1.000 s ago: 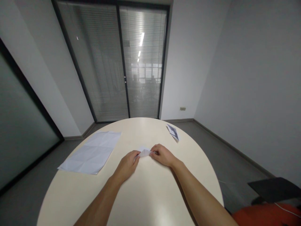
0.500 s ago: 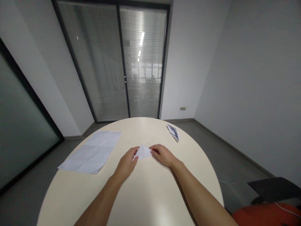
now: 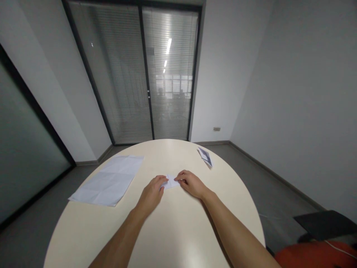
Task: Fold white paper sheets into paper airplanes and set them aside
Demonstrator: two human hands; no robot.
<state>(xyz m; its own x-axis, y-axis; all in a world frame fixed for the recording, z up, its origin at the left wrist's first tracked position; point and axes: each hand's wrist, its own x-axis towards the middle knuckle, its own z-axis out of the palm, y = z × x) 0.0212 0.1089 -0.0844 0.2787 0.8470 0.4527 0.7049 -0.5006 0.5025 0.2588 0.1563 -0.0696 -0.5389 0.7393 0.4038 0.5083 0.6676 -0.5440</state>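
A small piece of folded white paper (image 3: 171, 182) lies on the table between my two hands, with a crease line near its middle. My left hand (image 3: 152, 191) is closed on its left end, fingers over the top and thumb at the near edge. At the other end, my right hand (image 3: 192, 184) pinches the paper, its fingertips pressing on the upper face. Both hands cover the paper's ends, so its full outline is hidden.
On the left of the round table (image 3: 167, 230) lies a large creased white sheet (image 3: 111, 180). A small folded paper with a dark print (image 3: 205, 157) sits at the far right. Beyond the table's right edge are a red seat (image 3: 315, 255) and a black panel (image 3: 326, 224).
The pointed top of the folded paper is now flattened lower. My left fingers have moved right over it, and my right fingertips have shifted slightly left onto it.
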